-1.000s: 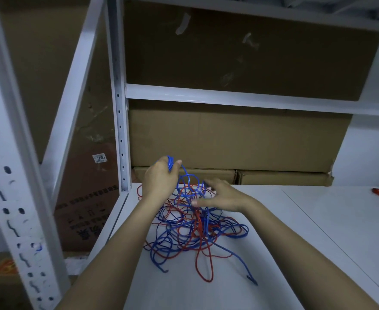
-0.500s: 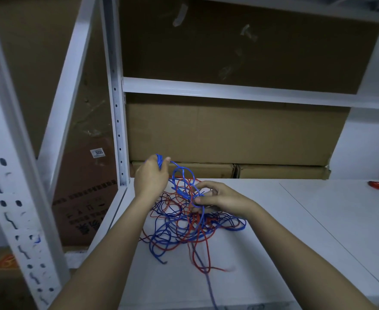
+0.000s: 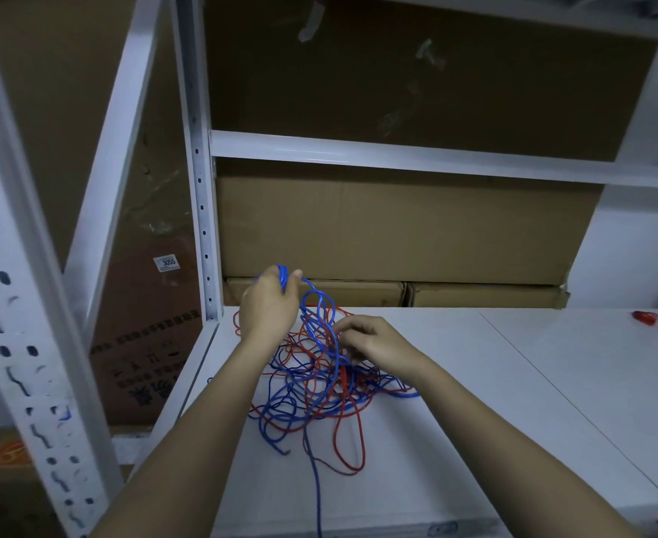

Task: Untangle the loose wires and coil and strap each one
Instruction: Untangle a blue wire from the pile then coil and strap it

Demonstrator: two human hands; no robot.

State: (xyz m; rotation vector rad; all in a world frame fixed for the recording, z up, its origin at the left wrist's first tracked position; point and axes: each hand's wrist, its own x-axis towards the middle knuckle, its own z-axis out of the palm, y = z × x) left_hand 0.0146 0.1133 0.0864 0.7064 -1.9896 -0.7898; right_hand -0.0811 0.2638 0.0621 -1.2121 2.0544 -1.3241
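Observation:
A tangle of blue wire (image 3: 311, 386) and red wire (image 3: 352, 452) lies on the white shelf board (image 3: 474, 401), near its left end. My left hand (image 3: 269, 302) is raised above the heap and grips a bundle of blue loops in its fist. From it blue strands hang down into the pile. My right hand (image 3: 374, 343) sits just right of those strands, fingers curled, pinching blue wire at the top of the heap. One blue end trails off the front edge of the board.
A white perforated upright (image 3: 199, 188) stands just left of the heap, with a crossbar (image 3: 416, 157) above. Brown cardboard boxes (image 3: 397, 234) fill the back. Small red objects (image 3: 645, 317) lie at the far right of the board.
My right hand went from flat over the heap to curled on blue strands. The left hand lifted its blue loops slightly. A blue end slid over the front edge.

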